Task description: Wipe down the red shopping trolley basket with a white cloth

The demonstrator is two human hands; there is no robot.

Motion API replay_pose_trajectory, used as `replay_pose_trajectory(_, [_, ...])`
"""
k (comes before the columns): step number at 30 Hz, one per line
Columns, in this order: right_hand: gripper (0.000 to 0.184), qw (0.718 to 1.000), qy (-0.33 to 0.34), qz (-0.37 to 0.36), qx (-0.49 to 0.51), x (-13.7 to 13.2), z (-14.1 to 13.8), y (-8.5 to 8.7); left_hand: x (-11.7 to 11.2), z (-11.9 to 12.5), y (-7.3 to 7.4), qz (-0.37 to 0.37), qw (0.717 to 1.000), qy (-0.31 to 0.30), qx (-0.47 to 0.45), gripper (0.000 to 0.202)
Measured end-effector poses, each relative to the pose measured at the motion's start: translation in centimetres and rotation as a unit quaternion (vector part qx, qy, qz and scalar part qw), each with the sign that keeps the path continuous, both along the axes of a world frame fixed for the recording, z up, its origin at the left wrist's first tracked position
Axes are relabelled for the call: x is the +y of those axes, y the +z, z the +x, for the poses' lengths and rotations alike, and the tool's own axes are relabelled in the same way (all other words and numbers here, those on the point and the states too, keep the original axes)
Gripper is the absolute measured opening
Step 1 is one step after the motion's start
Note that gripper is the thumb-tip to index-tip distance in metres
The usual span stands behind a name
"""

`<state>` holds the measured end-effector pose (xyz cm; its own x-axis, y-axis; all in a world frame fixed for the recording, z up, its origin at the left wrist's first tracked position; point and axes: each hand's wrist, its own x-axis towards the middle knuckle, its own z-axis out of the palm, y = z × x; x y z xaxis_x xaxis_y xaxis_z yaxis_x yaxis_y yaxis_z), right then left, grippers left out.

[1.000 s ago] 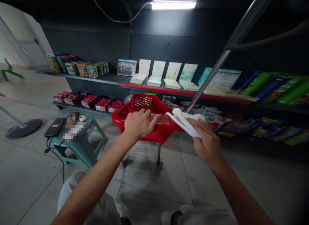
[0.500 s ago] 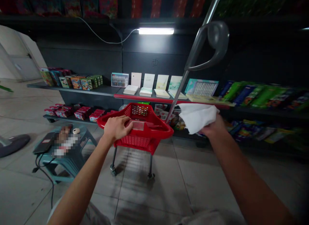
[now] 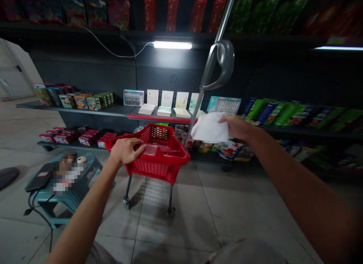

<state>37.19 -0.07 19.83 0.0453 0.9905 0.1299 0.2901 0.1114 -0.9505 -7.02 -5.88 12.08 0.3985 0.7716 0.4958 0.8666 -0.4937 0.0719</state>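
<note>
Head view is looking forward and down at a red wheeled shopping basket (image 3: 150,167) standing on the tile floor (image 3: 227,215) in front of low dark shelves. The left hand (image 3: 126,150) is lying over the basket's near rim, its fingers curled lightly and reaching just beside a clear plastic strip (image 3: 150,149). Whether that grip is truly closing on the rim or only pressing down on it, the view cannot settle. Because the basket is riding on small casters (image 3: 127,204), the hand seems to be there to steady it. The right hand (image 3: 238,128) is raised beyond the basket, its grip pinched closed on a bunched white cloth (image 3: 209,128). The cloth is hanging from the fingers, gathered into a soft wad, just beside the basket's slim metal pole (image 3: 195,109); a grey looped handle (image 3: 219,65) is topping that pole. Held up like this, the cloth is staying clear of the basket's red rim and the floor. To the left, a teal plastic stool (image 3: 95,167) is carrying a dark phone (image 3: 38,177) and some blurred items (image 3: 66,177), while a cable (image 3: 39,215) is trailing down from it.
</note>
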Motion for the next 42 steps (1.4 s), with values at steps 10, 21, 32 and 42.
replay_pose_trajectory(10, [0.039, 0.934, 0.053, 0.233, 0.264, 0.1, -14.7, -1.1, 0.8, -3.3, -0.1, -0.008, 1.0, 0.0, -0.007, 0.045])
replay_pose_trajectory(21, [0.055, 0.968, 0.008, 0.104, 0.23, -2.5, -18.9, -16.5, 4.0, -9.0, -1.1, -0.02, 0.997, -0.038, -0.06, 0.044])
replay_pose_trajectory(32, [0.047, 0.973, 0.09, 0.207, -0.05, -4.4, -19.9, -17.0, 3.4, -9.9, -2.2, 0.131, 0.964, 0.091, -0.213, 0.034])
replay_pose_trajectory(42, [0.033, 0.926, 0.111, 0.285, -0.222, -5.3, -19.7, -19.7, -7.8, 5.9, -3.4, 0.143, 0.972, 0.107, -0.153, 0.018])
